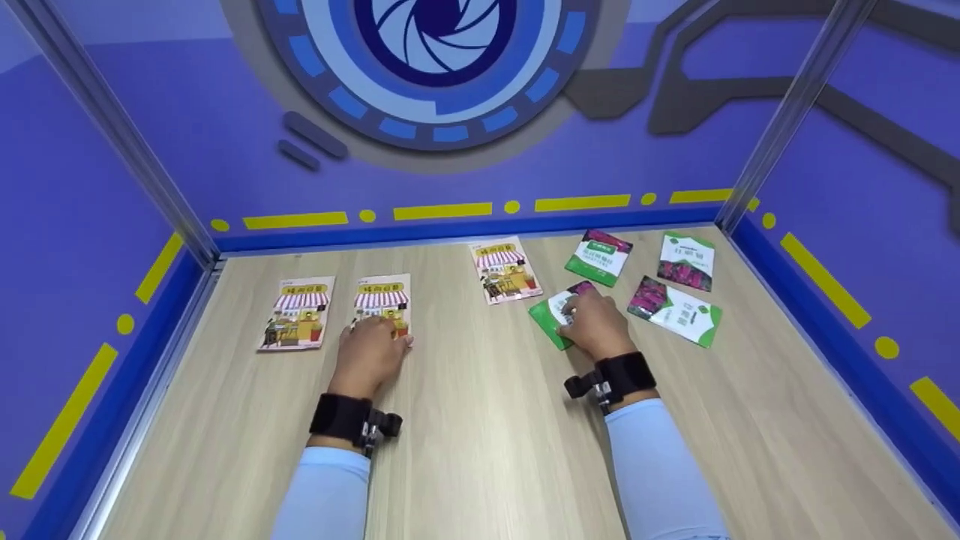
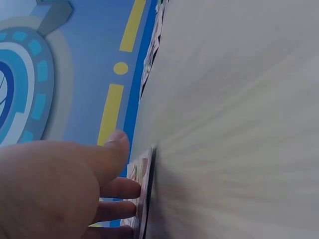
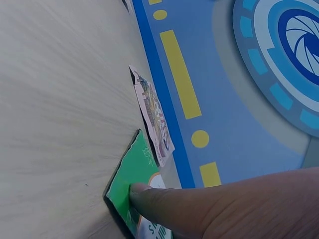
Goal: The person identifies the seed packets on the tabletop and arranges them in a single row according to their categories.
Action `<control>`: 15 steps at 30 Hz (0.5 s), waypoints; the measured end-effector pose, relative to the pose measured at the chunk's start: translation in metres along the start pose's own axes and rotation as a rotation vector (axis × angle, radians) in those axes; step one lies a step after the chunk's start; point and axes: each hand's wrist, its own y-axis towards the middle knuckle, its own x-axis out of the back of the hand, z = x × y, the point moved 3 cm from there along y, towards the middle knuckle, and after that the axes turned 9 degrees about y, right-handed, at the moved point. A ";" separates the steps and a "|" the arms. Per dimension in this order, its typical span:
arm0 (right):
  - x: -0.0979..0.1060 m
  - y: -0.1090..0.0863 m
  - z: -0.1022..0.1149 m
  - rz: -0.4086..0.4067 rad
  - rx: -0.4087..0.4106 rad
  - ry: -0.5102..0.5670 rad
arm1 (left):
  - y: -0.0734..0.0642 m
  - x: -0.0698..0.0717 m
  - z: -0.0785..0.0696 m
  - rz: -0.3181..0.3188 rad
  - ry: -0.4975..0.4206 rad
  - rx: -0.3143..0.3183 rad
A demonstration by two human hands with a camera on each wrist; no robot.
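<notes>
Central pink packet (image 1: 506, 270): flat on the table, its contents hidden.
Left pink packets: one under the left hand (image 1: 382, 292), left of the central pink packet and nearer the person; another (image 1: 296, 315) farther left.
Touched green packet (image 1: 547, 316): just beside the central pink packet, to its right and nearer the person.
Other green packets: one (image 1: 598, 257) right of the central pink packet, two (image 1: 686, 260) (image 1: 677, 311) farther right; contents hidden.
Table (image 1: 480, 450): pale wood grain, beneath the central pink packet.
Wall (image 1: 420, 184): blue-purple with yellow dashes, behind the central pink packet.
Left hand (image 1: 375, 349): left of the central pink packet, thumb raised apart, fingers touching the nearer left pink packet.
Right hand (image 1: 596, 322): right of the central pink packet, thumb and forefinger slightly apart, both resting on the touched green packet.
</notes>
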 end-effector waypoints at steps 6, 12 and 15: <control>0.006 -0.006 0.009 -0.003 -0.017 -0.010 | 0.001 0.000 0.017 0.053 -0.020 0.076; 0.003 -0.007 0.008 0.006 -0.008 -0.013 | -0.001 0.002 0.028 0.071 -0.013 0.112; 0.002 -0.008 0.009 0.009 -0.006 -0.009 | -0.002 0.002 0.031 0.072 -0.016 0.116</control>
